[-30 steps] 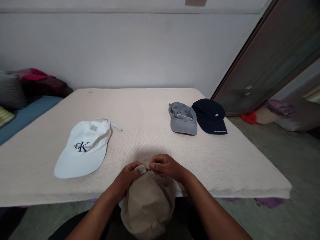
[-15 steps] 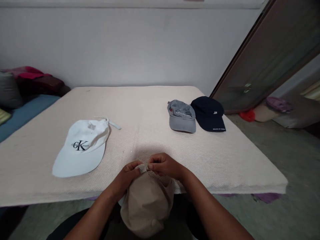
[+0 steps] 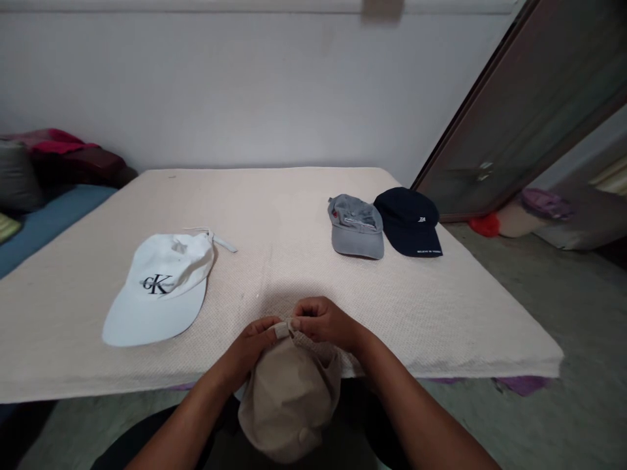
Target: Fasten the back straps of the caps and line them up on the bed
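Observation:
A beige cap (image 3: 289, 398) hangs over the near edge of the cream mattress (image 3: 294, 215), crown towards me. My left hand (image 3: 249, 346) and my right hand (image 3: 323, 323) both pinch its back strap (image 3: 281, 329) at the top, fingertips nearly touching. A white cap with a dark logo (image 3: 159, 290) lies to the left on the mattress. Further back on the right, a grey cap (image 3: 356, 226) and a navy cap (image 3: 409, 222) lie side by side.
A large framed glass panel (image 3: 529, 104) leans against the wall at the right. Red and pink things (image 3: 519, 219) lie on the floor beneath it. At far left, dark and red cushions (image 3: 63, 160) lie on a blue mat. Grey floor lies to the right.
My hands stay on the beige cap's strap with only small finger shifts. The view has shifted slightly; the other caps have not moved.

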`<state>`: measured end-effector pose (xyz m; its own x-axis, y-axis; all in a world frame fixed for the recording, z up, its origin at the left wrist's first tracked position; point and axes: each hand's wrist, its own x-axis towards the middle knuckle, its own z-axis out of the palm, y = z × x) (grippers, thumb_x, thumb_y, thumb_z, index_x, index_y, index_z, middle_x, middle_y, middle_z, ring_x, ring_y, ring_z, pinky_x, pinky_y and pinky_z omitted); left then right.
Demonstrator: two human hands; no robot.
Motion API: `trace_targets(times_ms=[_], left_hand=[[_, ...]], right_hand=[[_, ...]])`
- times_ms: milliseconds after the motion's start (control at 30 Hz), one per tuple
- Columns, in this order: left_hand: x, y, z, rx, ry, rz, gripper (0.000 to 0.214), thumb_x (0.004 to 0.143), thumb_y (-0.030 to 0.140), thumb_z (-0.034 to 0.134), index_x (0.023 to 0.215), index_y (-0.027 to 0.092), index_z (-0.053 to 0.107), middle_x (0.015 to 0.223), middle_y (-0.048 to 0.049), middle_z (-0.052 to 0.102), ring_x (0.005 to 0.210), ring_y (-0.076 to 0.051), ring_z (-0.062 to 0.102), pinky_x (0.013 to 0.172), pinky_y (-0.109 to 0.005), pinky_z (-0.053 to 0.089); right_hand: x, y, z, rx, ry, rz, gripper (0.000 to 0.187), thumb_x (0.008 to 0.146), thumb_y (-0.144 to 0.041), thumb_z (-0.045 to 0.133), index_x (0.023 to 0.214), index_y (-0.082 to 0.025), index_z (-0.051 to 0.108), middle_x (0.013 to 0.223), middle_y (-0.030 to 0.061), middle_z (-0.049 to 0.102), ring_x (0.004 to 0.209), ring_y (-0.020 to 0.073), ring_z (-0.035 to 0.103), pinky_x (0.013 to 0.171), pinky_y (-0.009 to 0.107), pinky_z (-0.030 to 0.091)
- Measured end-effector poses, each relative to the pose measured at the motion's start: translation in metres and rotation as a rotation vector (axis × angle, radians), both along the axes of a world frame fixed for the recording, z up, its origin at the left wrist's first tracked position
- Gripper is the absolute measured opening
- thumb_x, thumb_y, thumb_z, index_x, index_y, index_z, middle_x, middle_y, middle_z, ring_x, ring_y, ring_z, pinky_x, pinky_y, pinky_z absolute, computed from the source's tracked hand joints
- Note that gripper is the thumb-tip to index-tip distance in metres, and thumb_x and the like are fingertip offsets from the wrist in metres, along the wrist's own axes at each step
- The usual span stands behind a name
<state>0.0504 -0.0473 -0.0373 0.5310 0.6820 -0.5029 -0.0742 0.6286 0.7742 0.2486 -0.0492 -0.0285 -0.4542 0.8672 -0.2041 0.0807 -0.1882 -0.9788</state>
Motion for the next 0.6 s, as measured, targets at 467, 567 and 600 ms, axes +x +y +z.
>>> trace_targets(times_ms=[467, 567, 600], left_hand=[[0.0011, 0.0001, -0.0033, 0.019, -0.009, 0.003, 0.019, 0.072, 0.031, 0.070, 0.081, 0.015, 0.065, 0.062, 0.0016, 0.060, 0.050, -0.008, 0.048, 0.050, -0.020, 0.034], [0.0018, -0.0005, -0.0012, 0.019, -0.014, -0.015, 0.019, 0.073, 0.031, 0.069, 0.084, 0.015, 0.066, 0.067, -0.0005, 0.064, 0.056, -0.010, 0.053, 0.054, -0.021, 0.037], [0.0022, -0.0008, 0.0002, 0.020, -0.017, -0.017, 0.019, 0.074, 0.031, 0.068, 0.085, 0.015, 0.067, 0.069, -0.0014, 0.065, 0.059, -0.012, 0.055, 0.057, -0.022, 0.039]], right_hand=[[-0.0001, -0.0015, 0.0025, -0.022, 0.043, 0.050, 0.017, 0.076, -0.030, 0.063, 0.073, -0.014, 0.059, 0.058, -0.0045, 0.047, 0.049, 0.0054, 0.037, 0.046, 0.019, 0.029], [-0.0006, -0.0017, 0.0015, -0.056, 0.116, 0.019, 0.018, 0.078, -0.031, 0.063, 0.084, -0.015, 0.059, 0.056, -0.0059, 0.046, 0.047, 0.0053, 0.036, 0.044, 0.019, 0.029], [-0.0013, -0.0021, 0.0018, -0.061, 0.138, 0.016, 0.020, 0.078, -0.032, 0.063, 0.089, -0.015, 0.059, 0.056, -0.0065, 0.045, 0.046, 0.0053, 0.036, 0.044, 0.019, 0.029]])
